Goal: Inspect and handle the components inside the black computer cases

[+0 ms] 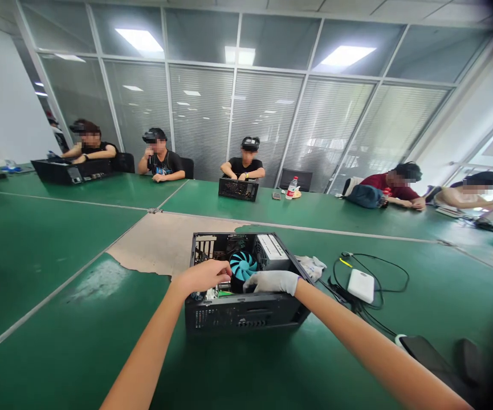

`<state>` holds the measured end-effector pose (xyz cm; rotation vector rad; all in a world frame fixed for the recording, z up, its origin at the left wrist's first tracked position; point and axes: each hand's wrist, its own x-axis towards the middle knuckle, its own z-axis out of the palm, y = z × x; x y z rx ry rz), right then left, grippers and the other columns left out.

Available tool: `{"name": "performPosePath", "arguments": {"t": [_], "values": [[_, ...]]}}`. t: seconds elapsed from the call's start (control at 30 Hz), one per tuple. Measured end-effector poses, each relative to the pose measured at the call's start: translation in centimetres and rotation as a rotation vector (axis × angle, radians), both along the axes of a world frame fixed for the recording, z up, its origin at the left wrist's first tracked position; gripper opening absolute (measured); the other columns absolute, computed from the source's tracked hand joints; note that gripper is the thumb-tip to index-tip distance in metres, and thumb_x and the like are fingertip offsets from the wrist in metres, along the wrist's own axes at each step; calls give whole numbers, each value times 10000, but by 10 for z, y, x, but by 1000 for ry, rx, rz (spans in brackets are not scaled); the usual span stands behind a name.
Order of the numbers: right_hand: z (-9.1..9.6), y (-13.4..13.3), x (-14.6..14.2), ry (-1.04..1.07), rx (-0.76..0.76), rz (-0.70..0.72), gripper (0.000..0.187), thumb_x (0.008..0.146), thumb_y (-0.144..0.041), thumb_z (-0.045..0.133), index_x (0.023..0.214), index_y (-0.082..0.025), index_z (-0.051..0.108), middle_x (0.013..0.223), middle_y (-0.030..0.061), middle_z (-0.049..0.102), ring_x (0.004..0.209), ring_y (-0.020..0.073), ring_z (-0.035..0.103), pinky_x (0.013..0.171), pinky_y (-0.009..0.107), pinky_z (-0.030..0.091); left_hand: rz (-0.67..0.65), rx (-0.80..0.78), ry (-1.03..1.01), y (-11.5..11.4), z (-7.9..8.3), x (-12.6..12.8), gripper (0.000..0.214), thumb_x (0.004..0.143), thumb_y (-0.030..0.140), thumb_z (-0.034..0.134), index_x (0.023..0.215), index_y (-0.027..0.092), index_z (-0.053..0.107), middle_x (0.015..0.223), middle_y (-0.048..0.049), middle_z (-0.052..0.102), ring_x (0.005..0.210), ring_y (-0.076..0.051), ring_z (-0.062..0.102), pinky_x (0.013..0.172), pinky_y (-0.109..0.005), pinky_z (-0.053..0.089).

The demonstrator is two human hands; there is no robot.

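An open black computer case (246,313) lies on its side in front of me, with a turquoise cooling fan (243,266) in its middle. My left hand (206,277), bare, reaches over the near left wall; its fingers are curled together beside the fan, and whatever they hold is hidden. My right hand (272,282) wears a pale glove and bends over the near wall, just right of the fan. Its fingers are closed together and point down into the case, their tips out of sight. A silver power supply (272,250) fills the case's far right corner.
Right of the case lie a crumpled white glove (311,266), a white power bank (361,286) and looping black cables (385,291). Brown paper (156,242) covers part of the green table (58,341). Across it, several people sit, some with computer cases; a bottle (291,188) stands there.
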<state>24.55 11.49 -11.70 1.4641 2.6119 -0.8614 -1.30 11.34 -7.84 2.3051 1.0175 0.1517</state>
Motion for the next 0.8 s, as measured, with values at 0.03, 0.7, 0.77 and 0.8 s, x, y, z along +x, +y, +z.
{"name": "performPosePath", "arguments": {"t": [0.03,0.7,0.77,0.8], "values": [[1,-1,2,26,4,-6,197,805,-282,759,990,-240,809,1031,5,786,887,185,687,842,264,539,8,13,9,-1,0,0,251,1007,383,517,1135,216,653,1150,-74,725,988,-263,683,744,-312,500],[31,-8,64,140,472,-289,328,991,-440,553,1159,-262,770,1272,69,736,1152,247,665,1032,354,504,71,366,232,-51,21,17,281,1073,251,429,1182,96,636,1186,-228,659,1101,-398,653,890,-449,520],[30,-16,89,100,584,-431,381,1025,-475,504,1195,-242,753,1250,124,732,1167,275,664,1003,399,536,22,311,265,-78,29,31,391,1108,415,426,1217,102,634,1114,-214,696,1031,-407,684,849,-460,543],[26,-21,96,81,621,-481,392,1036,-481,504,1222,-224,733,1248,142,722,1154,280,669,983,421,552,-2,265,266,-89,32,39,473,1102,510,440,1255,104,628,1119,-213,705,1020,-410,692,846,-464,550]]}}
